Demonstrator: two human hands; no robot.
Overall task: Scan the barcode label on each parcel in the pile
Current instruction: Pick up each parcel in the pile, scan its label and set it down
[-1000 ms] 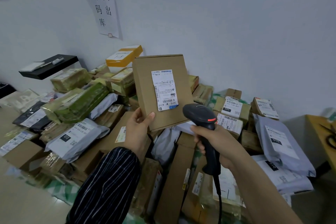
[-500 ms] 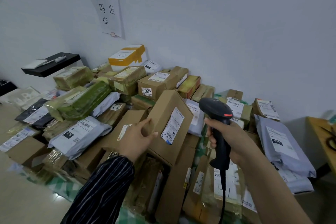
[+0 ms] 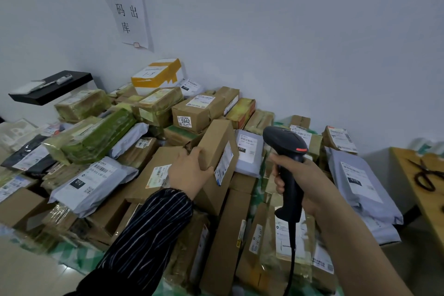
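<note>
A flat brown cardboard parcel (image 3: pixel 216 149) with a white barcode label on its right face lies tilted on the middle of the pile. My left hand (image 3: pixel 189 172) grips its near left edge, thumb on top. My right hand (image 3: pixel 305 182) holds the handle of a black barcode scanner (image 3: pixel 284 142), whose head points left toward the parcel from just beside it. Its cable hangs down past my forearm. Several other parcels surround them, such as a box marked 5942 (image 3: pixel 197 113) and a grey mailer bag (image 3: pixel 248 151).
The parcel pile (image 3: pixel 96 142) fills the floor against a white wall with a paper sign (image 3: pixel 125 5). A black shelf (image 3: pixel 50 86) juts out at the left. A wooden table (image 3: pixel 413 175) with black scissors (image 3: pixel 425 175) stands at the right.
My left hand has lowered the brown parcel from upright in front of me down onto the pile, tilting it flat. The scanner has risen slightly and stays beside it.
</note>
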